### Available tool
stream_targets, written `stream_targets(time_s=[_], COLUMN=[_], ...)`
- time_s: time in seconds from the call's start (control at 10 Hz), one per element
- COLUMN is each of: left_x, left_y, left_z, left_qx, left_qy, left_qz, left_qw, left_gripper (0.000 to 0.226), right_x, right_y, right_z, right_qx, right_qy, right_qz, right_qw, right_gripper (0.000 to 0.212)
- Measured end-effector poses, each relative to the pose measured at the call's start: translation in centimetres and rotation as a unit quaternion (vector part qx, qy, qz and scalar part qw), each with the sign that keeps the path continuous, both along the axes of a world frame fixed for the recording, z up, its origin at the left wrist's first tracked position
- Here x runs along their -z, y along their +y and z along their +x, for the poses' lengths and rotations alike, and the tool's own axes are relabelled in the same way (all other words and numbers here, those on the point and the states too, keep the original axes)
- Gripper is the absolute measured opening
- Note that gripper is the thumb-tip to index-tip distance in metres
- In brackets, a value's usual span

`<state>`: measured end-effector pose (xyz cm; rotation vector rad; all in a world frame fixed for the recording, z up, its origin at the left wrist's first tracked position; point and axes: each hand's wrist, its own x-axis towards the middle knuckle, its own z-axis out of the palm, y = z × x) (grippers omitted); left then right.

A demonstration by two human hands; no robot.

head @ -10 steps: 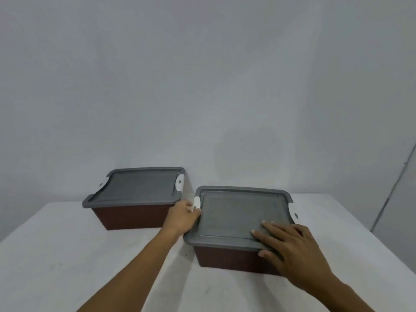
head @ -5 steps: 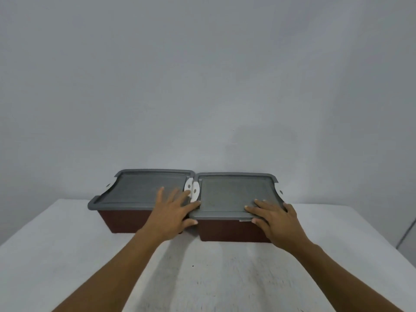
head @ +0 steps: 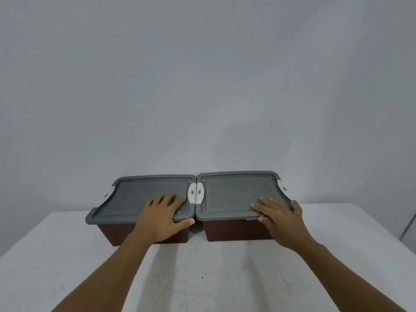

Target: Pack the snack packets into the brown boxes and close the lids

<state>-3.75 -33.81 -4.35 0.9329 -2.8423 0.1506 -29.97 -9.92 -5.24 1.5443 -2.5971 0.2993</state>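
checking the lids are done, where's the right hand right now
In the head view the right hand lies flat on the near right corner of the right box's grey lid, right of centre, beside the white latch.

Both forearms bare, no sleeves; hands ungloved, nails short.

Dim, even, bluish light; soft shadows under the forearms; slight wide-angle bending at edges.

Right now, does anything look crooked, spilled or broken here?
Nothing stands out. Both grey lids sit flat on the brown boxes, side by side. The left hand and right hand rest flat on them.
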Motion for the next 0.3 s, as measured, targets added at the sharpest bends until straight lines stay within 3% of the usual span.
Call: stream_targets(time_s=[0.1, 0.3], left_x=[-0.3, 3.7], left_y=[0.6, 5.0], left_z=[1.1, 7.5], left_qx=[0.049, 0.123], left_qy=[0.010, 0.125], left_qz=[-0.008, 0.038], left_qw=[0.999, 0.984], left_gripper=[0.098, 0.078], right_x=[-0.2, 2.3], right_y=[-0.5, -0.5], right_z=[2.0, 10.2], right_qx=[0.029, -0.010], right_qy=[-0.030, -0.034], right_qz=[0.001, -0.129], right_qw=[0.999, 0.991], right_gripper=[0.044, 0.059])
